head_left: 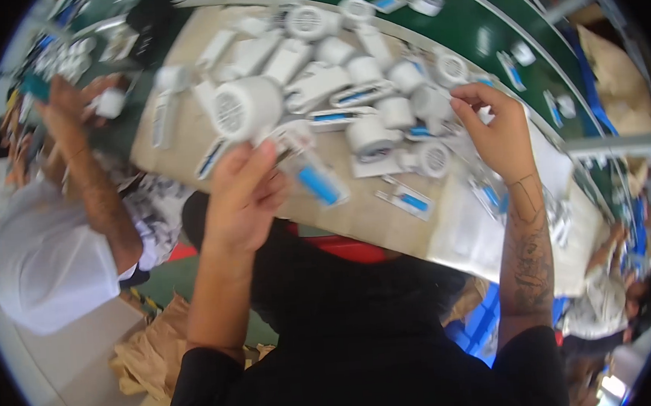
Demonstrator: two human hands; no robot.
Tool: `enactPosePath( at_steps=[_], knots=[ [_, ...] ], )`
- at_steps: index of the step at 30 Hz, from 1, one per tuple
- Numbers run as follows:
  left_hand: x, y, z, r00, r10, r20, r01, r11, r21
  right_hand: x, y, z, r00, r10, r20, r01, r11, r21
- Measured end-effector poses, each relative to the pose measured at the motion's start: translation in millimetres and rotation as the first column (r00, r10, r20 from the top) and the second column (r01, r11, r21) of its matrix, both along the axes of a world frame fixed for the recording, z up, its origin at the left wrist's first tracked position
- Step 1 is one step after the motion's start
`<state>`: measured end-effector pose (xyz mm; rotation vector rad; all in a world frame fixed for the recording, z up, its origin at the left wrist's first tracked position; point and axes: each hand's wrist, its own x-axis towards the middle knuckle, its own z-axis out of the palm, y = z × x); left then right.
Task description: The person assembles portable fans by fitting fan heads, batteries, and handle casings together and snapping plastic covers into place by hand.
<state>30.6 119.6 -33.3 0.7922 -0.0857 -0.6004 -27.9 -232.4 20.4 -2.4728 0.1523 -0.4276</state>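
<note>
My left hand (246, 197) is closed, thumb against fingers, at the near left of the worktable. It grips a blurred white plastic part with a blue strip (316, 181) that slants away to its right. Just beyond the thumb is a large white round housing with a slotted grille (247, 109). My right hand (497, 127) hovers over the right side of the pile, with thumb and forefinger pinched together. Whatever is between those fingertips is too small to make out. White cylindrical housings (370, 136) and flat white parts with blue strips (408, 199) lie between my hands.
The heaped worktable (388, 229) has a white sheet (464, 246) at its right. Beyond runs a green conveyor belt (472, 30) carrying scattered white parts. A co-worker in a white shirt (50, 252) works at the left; another person (600, 304) is at the right. Brown paper (154, 339) lies below left.
</note>
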Motion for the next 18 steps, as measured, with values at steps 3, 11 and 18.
enactPosePath(
  at_steps=[3,11,18],
  knots=[
    [-13,-1,-4,0.995,-0.094,0.015,0.09,0.98,0.175,-41,-5,3,0.986,-0.166,-0.005,0.166,0.986,-0.017],
    [-31,-46,7,0.988,-0.131,0.082,0.118,0.982,0.147,-108,10,-47,0.996,-0.063,0.06,0.074,0.978,-0.194],
    [-38,-62,8,0.941,-0.328,-0.084,0.336,0.933,0.128,-109,18,-72,0.99,-0.048,0.133,0.079,0.968,-0.237]
  ],
)
